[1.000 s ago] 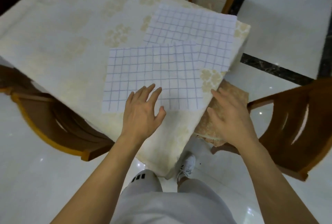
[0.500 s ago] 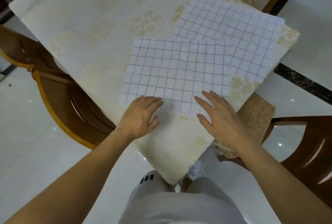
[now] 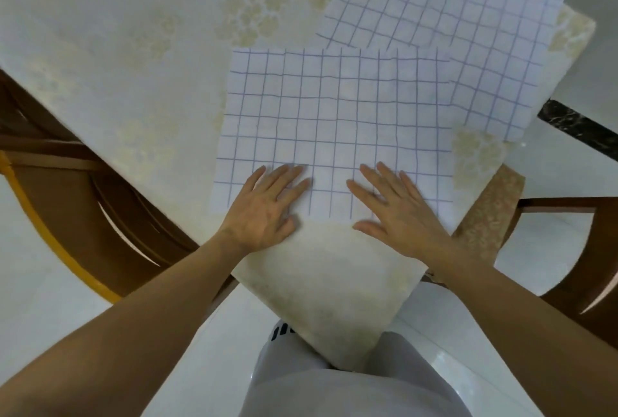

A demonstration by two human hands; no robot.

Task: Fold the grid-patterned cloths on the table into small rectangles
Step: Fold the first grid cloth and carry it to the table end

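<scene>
Far cloth (image 3: pixel 468 31) top cut off, near corner under near cloth (image 3: pixel 334 122).

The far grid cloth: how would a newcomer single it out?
Start at the cream floral tablecloth over the table, then look to its far right corner. The white blue-gridded far cloth lies there, partly under the near cloth. Unlike that one, no hand touches it, and it overhangs the table's right edge.

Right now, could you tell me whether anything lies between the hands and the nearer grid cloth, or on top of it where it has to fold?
Nothing visible does. The left hand and right hand lie flat on the near edge of the nearer grid cloth. Its surface is bare; its far edge overlaps the second grid cloth.
</scene>
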